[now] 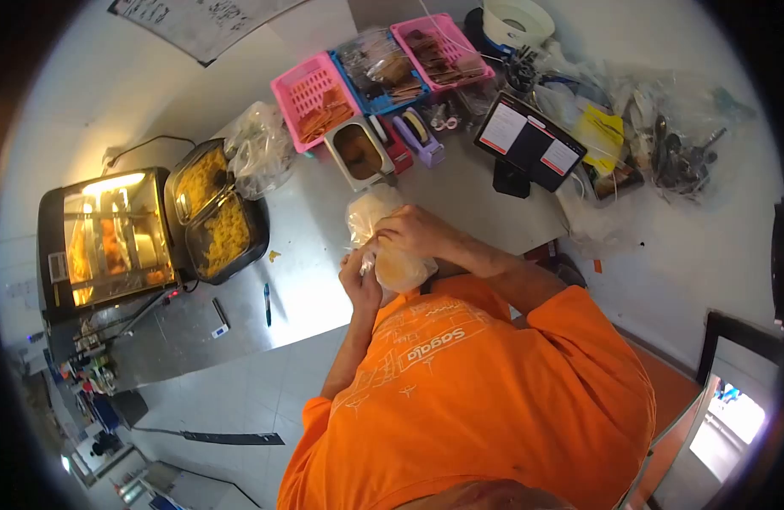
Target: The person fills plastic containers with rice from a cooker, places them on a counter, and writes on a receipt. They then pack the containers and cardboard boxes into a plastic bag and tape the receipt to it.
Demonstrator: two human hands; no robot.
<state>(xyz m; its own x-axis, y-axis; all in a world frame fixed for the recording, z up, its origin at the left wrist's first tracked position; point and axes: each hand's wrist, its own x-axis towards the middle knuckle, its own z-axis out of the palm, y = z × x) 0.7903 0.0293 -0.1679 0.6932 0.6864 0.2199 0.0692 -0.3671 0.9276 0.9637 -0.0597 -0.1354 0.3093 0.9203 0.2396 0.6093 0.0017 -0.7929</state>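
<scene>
Close in front of my orange shirt, both hands meet at a clear plastic bag (404,270) with pale yellowish contents that I cannot make out. My left hand (360,279) pinches the gathered plastic from the left. From the right, my right hand (411,229) has its fingers bent around the same bunched part, the fingertips of both hands nearly together. Just beyond them, another pale, filled clear plastic bag (370,208) rests at the edge of the steel counter (311,221), partly overlapped by my right hand. A metal container of brown contents (358,153) stands behind it.
Left on the counter are a lit food warmer (116,242), a black two-part tray of yellow food (217,246), a pen (267,304) and a marker-like object (220,317). Pink baskets (300,83), a purple tape dispenser (421,140) and a tablet (528,146) stand along the back.
</scene>
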